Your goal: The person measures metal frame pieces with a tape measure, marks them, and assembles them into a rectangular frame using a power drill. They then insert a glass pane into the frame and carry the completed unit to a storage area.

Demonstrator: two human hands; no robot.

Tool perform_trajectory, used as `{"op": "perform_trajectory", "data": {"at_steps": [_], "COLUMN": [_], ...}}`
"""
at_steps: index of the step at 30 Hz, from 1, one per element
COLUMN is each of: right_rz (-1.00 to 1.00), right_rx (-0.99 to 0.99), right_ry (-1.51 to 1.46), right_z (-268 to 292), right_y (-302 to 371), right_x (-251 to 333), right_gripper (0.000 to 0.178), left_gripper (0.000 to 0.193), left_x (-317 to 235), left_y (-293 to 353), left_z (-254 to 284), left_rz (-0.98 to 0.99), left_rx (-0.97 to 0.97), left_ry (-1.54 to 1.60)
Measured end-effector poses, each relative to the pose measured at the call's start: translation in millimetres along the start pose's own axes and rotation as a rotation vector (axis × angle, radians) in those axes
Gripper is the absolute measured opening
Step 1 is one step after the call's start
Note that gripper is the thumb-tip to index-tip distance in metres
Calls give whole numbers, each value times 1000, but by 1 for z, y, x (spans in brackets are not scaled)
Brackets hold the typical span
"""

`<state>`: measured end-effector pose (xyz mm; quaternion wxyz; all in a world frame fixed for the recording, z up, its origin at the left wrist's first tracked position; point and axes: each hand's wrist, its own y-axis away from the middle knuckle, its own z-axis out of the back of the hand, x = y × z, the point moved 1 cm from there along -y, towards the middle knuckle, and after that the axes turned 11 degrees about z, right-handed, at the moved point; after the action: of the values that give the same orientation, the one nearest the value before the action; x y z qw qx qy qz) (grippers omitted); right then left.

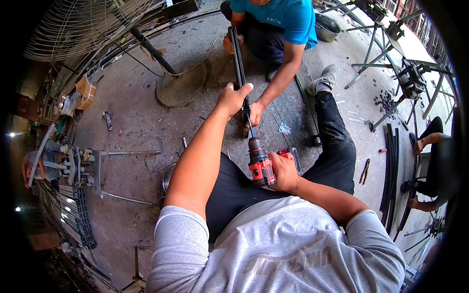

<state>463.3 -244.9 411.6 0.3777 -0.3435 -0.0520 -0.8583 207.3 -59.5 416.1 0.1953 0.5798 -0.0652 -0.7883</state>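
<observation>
Right, here's the right hand (285, 171) with its fingers closed around the grip of the red-and-black drill (261, 163), which sits just above the lap with its bit (251, 129) pointing away at the near end of the black metal bar (238, 58). Up the bar, the left hand (231, 100) grips it, thumb across the top and the other fingers partly hidden, while a co-worker's hand (256, 113) steadies the near end close to the bit. Out to the right, beyond the outstretched leg, pliers (364, 172) lie on the concrete floor (132, 190).
</observation>
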Motion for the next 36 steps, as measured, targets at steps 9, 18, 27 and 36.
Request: {"op": "perform_trajectory", "data": {"at_steps": [9, 18, 27, 36], "right_rz": [-27, -82, -39, -90], "right_rx": [-42, -59, -64, -117], "right_ry": [-31, -88, -53, -89], "right_z": [-3, -10, -17, -21], "right_y": [-3, -2, -7, -15], "right_x": [8, 6, 1, 6], "right_gripper": [66, 69, 67, 57], "left_gripper": [82, 87, 72, 72], "left_x": [-21, -20, -3, 3], "left_y": [11, 11, -3, -8], "left_z": [2, -1, -8, -9], "left_rz": [43, 100, -29, -71], "left_rx": [-49, 19, -91, -142], "left_ry": [-237, -173, -162, -198]}}
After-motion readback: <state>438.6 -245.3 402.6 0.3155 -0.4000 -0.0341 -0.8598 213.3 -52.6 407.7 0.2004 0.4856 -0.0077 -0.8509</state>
